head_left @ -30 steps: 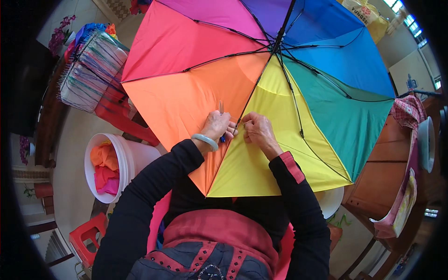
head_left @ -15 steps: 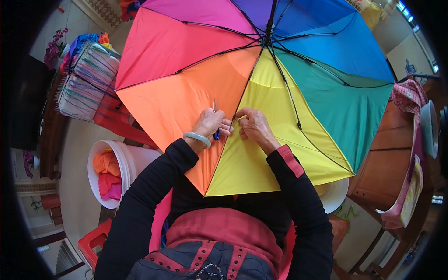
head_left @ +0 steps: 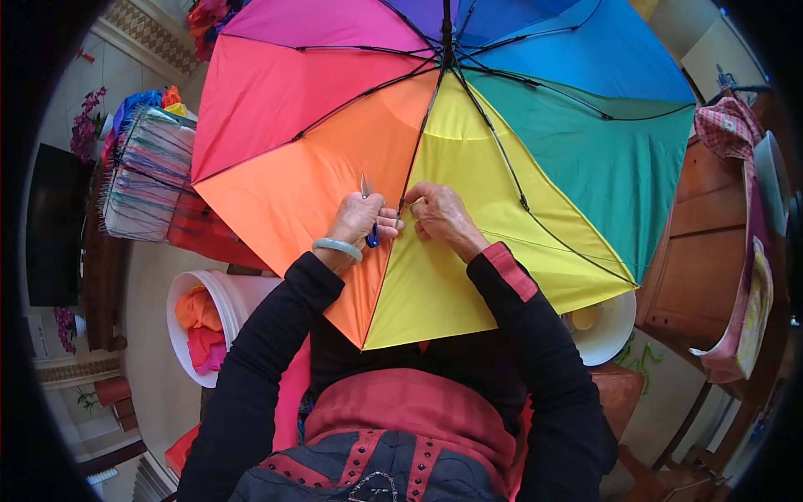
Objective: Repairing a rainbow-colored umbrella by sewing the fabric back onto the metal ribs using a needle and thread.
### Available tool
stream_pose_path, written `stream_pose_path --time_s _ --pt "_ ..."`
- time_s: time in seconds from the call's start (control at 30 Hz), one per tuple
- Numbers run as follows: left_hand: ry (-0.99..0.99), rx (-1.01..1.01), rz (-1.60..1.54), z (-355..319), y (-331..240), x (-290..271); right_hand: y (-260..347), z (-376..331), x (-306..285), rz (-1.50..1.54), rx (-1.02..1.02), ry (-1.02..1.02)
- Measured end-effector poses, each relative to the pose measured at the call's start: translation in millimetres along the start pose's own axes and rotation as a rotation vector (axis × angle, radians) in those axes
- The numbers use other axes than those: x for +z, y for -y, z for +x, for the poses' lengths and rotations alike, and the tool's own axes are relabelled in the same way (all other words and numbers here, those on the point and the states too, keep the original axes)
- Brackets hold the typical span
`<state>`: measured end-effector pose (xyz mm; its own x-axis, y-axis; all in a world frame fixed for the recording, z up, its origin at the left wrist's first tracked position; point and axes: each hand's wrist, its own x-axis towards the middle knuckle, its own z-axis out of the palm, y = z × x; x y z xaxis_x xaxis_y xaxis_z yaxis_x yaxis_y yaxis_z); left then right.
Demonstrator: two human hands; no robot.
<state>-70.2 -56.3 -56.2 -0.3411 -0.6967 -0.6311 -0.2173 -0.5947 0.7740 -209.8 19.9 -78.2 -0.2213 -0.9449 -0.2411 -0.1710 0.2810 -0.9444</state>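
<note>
An opened rainbow-coloured umbrella (head_left: pixel 276 197) lies spread before me, its inner side and black ribs showing. My left hand (head_left: pixel 353 224) is closed around small scissors (head_left: pixel 372 238) with blue handles, the blades pointing away from me over the orange panel. The fingertips of that hand reach to the black rib (head_left: pixel 417 149) on the seam between orange and yellow. Just across the seam, over the yellow panel, my right hand (head_left: pixel 443 217) pinches with thumb and forefinger at the same rib. Whatever sits in that pinch is too small to make out.
At the left stands a white bucket (head_left: pixel 189 360) with orange and red cloth inside. Beyond it is a white pad (head_left: pixel 150 171) hung with many coloured threads. Another white container (head_left: pixel 609 335) is partly under the umbrella's right edge, near wooden furniture (head_left: pixel 669 243).
The umbrella and both hands sit slightly further left in the picture as the view shifts. Both hands keep nearly the same pose at the rib, with the scissors still in the left.
</note>
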Motion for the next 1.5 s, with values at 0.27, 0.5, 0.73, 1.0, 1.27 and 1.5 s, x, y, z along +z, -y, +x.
stream_pose_path --time_s 0.27,0.5,0.73,1.0,1.27,1.5 --pt "0.017 -0.009 0.014 1 -1 1 -9 5 3 0.005 -0.12 -0.044" --pt "0.022 -0.022 0.031 0 -2 0 2 0 -1 0.109 0.004 0.006" --pt "0.013 -0.032 0.052 -2 -3 3 10 -4 -5 0.183 0.133 -0.023" --pt "0.054 -0.066 0.096 4 -4 3 -17 9 1 0.028 -0.071 -0.061" --pt "0.09 -0.055 0.168 3 -1 9 -18 8 6 -0.135 -0.11 -0.133" --pt "0.092 0.06 0.224 -1 7 17 41 -27 -100 0.579 0.003 -0.175"
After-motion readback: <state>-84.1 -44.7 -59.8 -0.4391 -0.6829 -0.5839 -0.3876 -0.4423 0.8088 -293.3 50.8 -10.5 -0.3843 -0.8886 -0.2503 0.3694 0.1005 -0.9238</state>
